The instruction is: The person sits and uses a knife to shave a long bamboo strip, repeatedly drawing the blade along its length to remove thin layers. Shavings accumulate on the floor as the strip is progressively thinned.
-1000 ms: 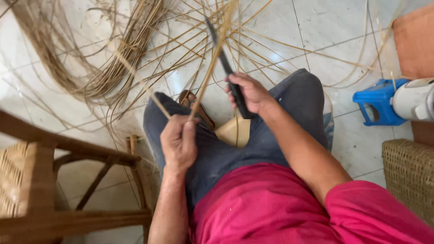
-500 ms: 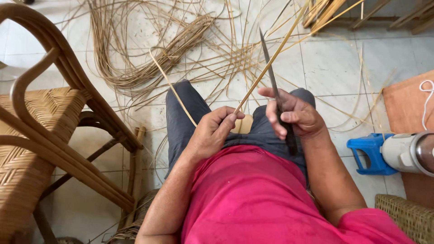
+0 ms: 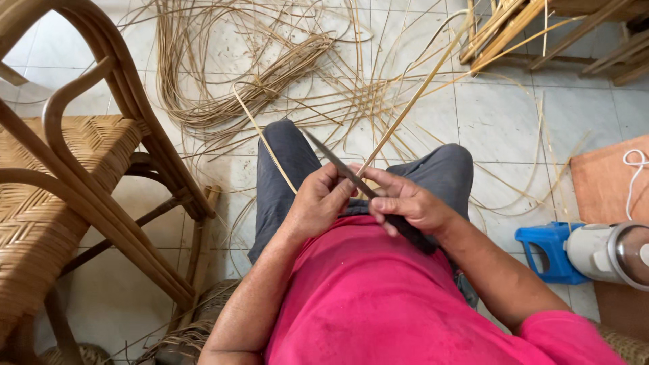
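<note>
1. My left hand (image 3: 316,203) is closed around a thin rattan strip (image 3: 412,101), thumb and fingers pinching it just above my lap; the strip's lower end is hidden inside my fist.
2. From that pinch the strip runs up toward one o'clock and leaves the top of the view, so its far end is cut off.
3. My right hand (image 3: 409,205) is wrapped tightly around the dark handle of a knife (image 3: 351,177); the butt pokes out below my palm toward five o'clock, the rest of the handle is covered by my fingers.
4. The blade points toward ten o'clock and crosses over my left fingers, lying against the strip; I cannot tell exactly where the edge meets it.
5. At twelve o'clock a loose heap of rattan strands (image 3: 257,74) sprawls on the tiled floor (image 3: 500,115), too tangled to separate.
6. At nine o'clock stands a woven chair (image 3: 74,176), only partly in view.
7. At four o'clock sits a blue plastic object (image 3: 544,251), half hidden by a white cylinder (image 3: 605,251).
</note>
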